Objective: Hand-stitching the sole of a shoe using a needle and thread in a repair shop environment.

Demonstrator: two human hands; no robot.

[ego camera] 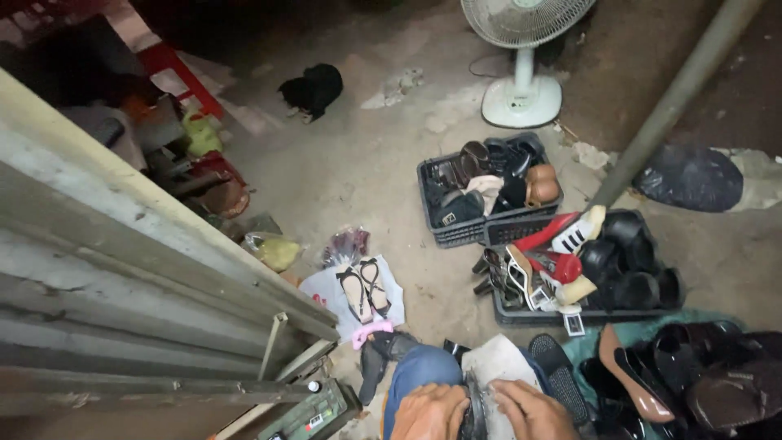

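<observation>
Both hands press on one dark shoe (473,415) from two sides: the left hand (430,414) and the right hand (531,410) are closed around it, probably to keep it steady. The shoe rests on a grey cloth (501,363) over the knee. Ahead, two crates (456,232) full of shoes stand on the floor, a white fan (521,49) behind them. A pair of strappy sandals (364,289) lies on a bag to the left.

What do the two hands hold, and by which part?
A dark shoe, gripped between left hand and right hand, one on each side; the exact part cannot be told.
</observation>
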